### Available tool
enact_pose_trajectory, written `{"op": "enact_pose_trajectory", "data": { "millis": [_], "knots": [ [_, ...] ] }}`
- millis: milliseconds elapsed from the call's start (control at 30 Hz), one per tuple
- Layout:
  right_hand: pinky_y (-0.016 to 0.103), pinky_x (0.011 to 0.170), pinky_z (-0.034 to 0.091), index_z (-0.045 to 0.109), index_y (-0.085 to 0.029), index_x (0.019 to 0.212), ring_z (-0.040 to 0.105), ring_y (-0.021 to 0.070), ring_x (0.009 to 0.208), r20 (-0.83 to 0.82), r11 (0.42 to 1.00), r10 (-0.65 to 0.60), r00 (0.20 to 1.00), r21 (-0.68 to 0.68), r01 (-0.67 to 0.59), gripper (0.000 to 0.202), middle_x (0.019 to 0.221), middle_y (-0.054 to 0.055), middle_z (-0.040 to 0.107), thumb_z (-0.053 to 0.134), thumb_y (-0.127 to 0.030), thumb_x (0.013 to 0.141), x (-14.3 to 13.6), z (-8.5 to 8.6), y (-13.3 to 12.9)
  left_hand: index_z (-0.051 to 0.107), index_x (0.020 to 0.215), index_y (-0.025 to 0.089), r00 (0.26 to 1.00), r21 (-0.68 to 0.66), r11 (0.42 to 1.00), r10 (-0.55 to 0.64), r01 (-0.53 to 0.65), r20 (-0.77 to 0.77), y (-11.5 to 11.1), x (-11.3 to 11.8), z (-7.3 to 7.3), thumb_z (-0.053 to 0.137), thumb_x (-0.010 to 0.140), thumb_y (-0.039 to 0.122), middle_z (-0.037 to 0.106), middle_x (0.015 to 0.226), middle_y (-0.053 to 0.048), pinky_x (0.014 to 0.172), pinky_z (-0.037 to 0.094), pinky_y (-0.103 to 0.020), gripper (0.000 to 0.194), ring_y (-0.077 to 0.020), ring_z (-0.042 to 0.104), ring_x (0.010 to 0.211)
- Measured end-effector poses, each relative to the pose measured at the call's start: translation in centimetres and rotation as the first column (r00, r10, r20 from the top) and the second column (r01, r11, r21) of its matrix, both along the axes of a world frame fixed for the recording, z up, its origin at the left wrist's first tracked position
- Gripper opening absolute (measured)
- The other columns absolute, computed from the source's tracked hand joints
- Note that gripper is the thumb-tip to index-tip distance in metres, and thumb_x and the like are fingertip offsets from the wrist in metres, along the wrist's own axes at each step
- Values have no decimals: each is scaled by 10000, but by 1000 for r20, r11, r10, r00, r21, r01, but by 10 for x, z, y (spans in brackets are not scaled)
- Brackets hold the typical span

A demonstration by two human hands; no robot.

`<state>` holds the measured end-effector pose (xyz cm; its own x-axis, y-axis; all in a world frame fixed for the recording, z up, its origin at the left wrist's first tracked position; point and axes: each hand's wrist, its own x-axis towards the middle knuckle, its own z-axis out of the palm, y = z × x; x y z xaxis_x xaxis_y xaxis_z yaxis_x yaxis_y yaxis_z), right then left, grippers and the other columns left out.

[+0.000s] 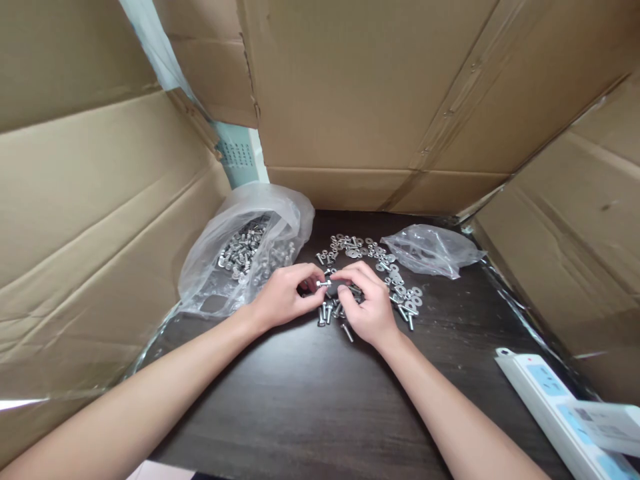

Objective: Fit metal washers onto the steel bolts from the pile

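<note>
A small silver bolt [323, 284] lies crosswise between the fingertips of my left hand [293, 292], which is closed on it. My right hand [367, 300] is just to the right, thumb and index finger apart, its index fingertip near the bolt's end; nothing shows between its fingers. Loose bolts [325, 313] lie on the dark table below and between the hands. Behind and to the right of my right hand spreads a pile of washers, nuts and bolts [395, 277].
An open plastic bag [200, 273] with many bolts stands at the left. A flattened plastic bag [433, 250] lies at the back right. A white power strip [540, 393] is at the lower right. Cardboard walls [350, 87] enclose the dark table [280, 413].
</note>
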<state>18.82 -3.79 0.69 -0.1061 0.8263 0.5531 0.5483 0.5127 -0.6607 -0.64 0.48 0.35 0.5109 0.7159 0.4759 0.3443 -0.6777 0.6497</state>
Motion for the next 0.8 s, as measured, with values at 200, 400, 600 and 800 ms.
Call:
{"op": "enact_pose_trajectory", "data": {
  "millis": [200,400,600,800],
  "knots": [
    [423,848,485,703,-231,912,622,241,941,76,998,-3,997,-69,8,150,936,57,660,556,-202,909,1,-6,3,667,944,183,1000,22,1000,-9,9,-14,0,-1,0,660,883,202,700,821,-1,695,547,-249,65,-131,649,702],
    [423,848,431,674,-230,881,625,239,946,118,995,-1,993,-99,13,126,937,49,663,583,-283,951,0,-5,3,664,935,184,1000,24,1000,-18,18,-7,0,-1,-1,665,877,186,695,822,0,697,542,-243,58,-130,646,705],
    [423,871,405,674,-229,900,627,237,968,135,992,19,991,-127,-2,133,965,47,669,582,-298,965,-1,-6,2,662,935,179,1000,43,999,-29,29,-13,-1,-2,-1,660,881,184,684,824,-3,704,530,-249,54,-131,634,711],
    [417,865,392,650,-214,880,612,230,965,132,992,34,991,-125,-17,121,969,43,659,569,-259,958,-1,-6,2,658,944,177,999,44,998,-46,47,-17,-1,0,-1,658,893,184,676,828,-4,705,531,-242,52,-128,632,715]
  ]
}}
